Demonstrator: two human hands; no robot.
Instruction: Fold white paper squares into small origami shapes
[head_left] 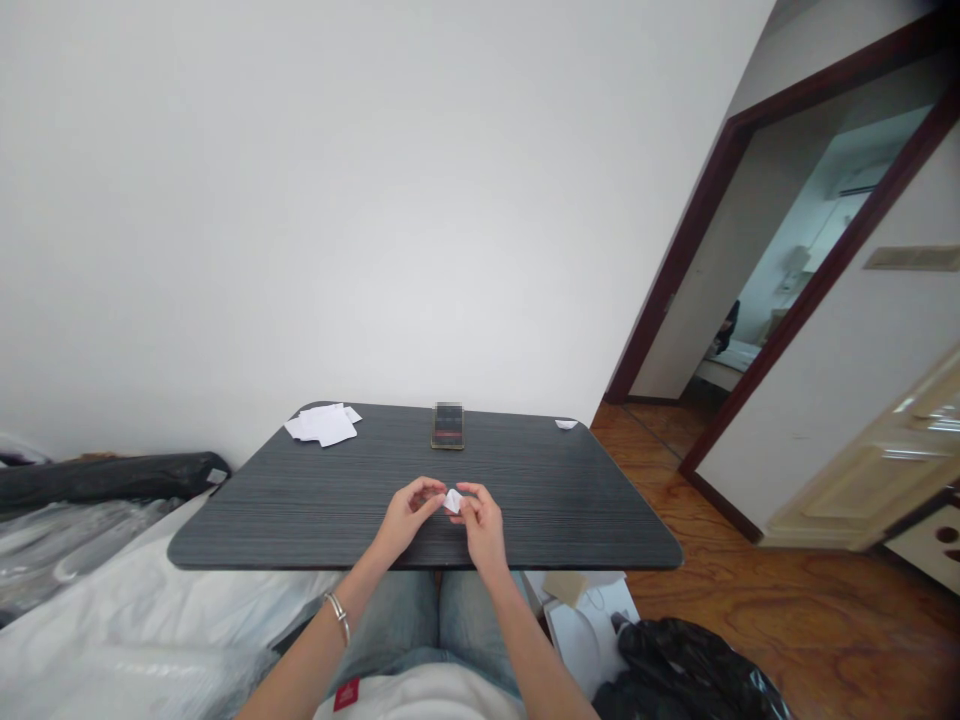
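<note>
Near the front edge of the dark table, a small folded piece of white paper is held between my two hands. My left hand pinches its left side with thumb and fingers. On the other side, my right hand grips the paper between thumb and fingers. The paper shows creases and a pointed shape; its underside is hidden by my fingers. Several white paper sheets lie loosely stacked at the table's back left. A small folded white paper piece rests at the back right corner.
A phone lies at the back middle of the table, close to the white wall. Plastic-wrapped bundles are at the left. Below right are a white box and a black plastic bag. A doorway stands at the right.
</note>
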